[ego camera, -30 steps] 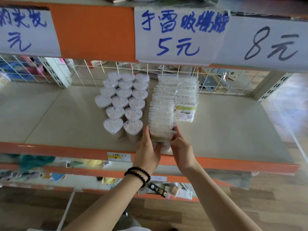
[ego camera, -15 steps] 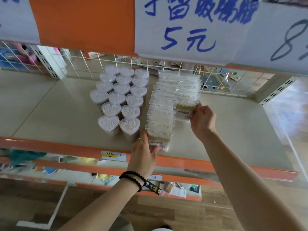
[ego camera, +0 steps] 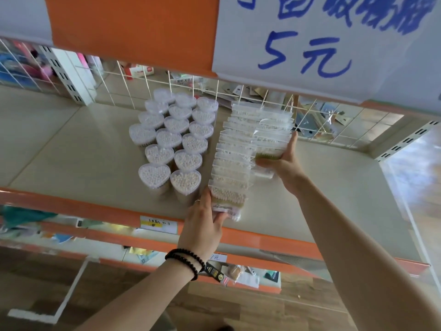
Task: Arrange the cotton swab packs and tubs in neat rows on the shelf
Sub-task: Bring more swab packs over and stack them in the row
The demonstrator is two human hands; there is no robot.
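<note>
On the shelf [ego camera: 322, 187], our left hand [ego camera: 202, 225] pinches the front pack [ego camera: 226, 199]; our right hand [ego camera: 284, 163], fingers straight, presses the shorter row [ego camera: 274, 130]. We should push gently, keeping edges flush beside the heart tubs [ego camera: 174, 139].

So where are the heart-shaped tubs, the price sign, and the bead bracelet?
heart-shaped tubs [ego camera: 154, 174]: head view, on the lid of the front left tub.
price sign [ego camera: 303, 53]: head view, on the blue handwritten price.
bead bracelet [ego camera: 185, 259]: head view, on the black beads at the left wrist.
</note>
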